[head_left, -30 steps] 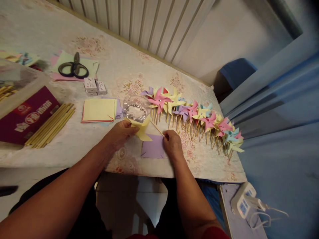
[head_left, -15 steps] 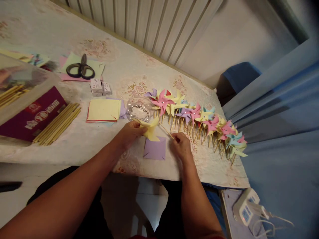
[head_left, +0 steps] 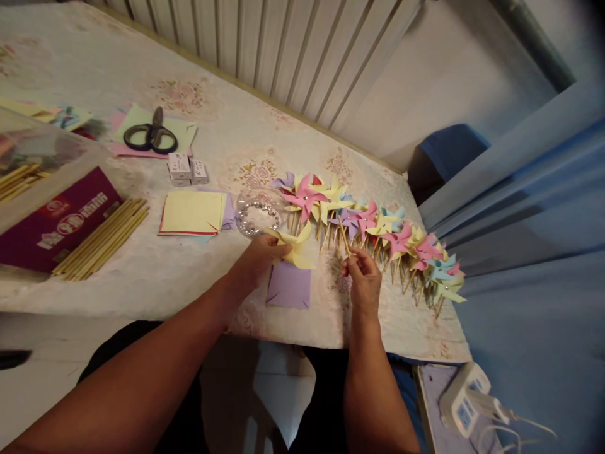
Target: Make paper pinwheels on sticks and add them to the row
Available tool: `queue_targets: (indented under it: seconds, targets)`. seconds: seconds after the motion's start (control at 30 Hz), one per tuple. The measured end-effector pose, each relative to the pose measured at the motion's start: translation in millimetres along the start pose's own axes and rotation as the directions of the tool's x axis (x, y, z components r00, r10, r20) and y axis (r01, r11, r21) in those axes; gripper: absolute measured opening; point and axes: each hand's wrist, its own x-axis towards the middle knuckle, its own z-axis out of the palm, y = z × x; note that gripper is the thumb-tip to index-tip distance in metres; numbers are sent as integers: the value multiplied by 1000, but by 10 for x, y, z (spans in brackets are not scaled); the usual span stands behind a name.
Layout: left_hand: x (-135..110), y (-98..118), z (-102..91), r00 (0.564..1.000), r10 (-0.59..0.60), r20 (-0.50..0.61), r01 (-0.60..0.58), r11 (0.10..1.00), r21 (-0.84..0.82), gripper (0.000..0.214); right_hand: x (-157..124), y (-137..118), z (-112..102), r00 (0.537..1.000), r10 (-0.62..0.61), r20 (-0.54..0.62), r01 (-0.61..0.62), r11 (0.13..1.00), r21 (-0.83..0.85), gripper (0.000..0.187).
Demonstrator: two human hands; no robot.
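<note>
My left hand [head_left: 267,257] pinches the edge of a yellow paper pinwheel [head_left: 299,247], held just above a purple paper square [head_left: 289,287] with slits at its corners. In my right hand [head_left: 363,277] is a thin wooden stick [head_left: 344,236], tilted up and apart from the yellow paper. Behind my left hand a clear round dish [head_left: 259,213] holds small silvery pins. A long row of finished pinwheels [head_left: 366,217] in pink, yellow, blue and purple lies beyond my right hand.
On the left are stacked yellow papers [head_left: 193,213], small white boxes [head_left: 185,169], scissors [head_left: 151,133] on coloured sheets, a bundle of sticks [head_left: 101,243] and a clear bin with a purple label [head_left: 61,217]. A power strip [head_left: 466,397] with cables sits at lower right.
My right hand has moved right and drawn the stick away from the yellow pinwheel, turning it more upright. My left hand keeps hold of the pinwheel and has shifted slightly right.
</note>
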Motion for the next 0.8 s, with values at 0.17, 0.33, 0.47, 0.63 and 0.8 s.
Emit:
queue_targets:
  seconds: [0.17,0.33,0.47,0.63,0.8]
  targets:
    - [47,-75,30,1000,-24,7,24,1000,2,26,20,-57,35,992,-24,-125,51,976,213,14]
    - [67,-121,46,999,-43,4,43,999,21,29,74,-157,79,990,37,-134,12,938,346,20]
    - [98,-164,56,998,-69,-2,69,997,-18,29,95,-317,80,992,4,-123,41,929,367,27]
    - [126,-134,69,991,-128,25,131,981,-143,11,38,-515,-10,984,-126,-127,167,905,391,21]
    - [113,-51,81,985,-170,27,172,961,-216,5,-7,-444,17,990,-122,-76,143,904,402,24]
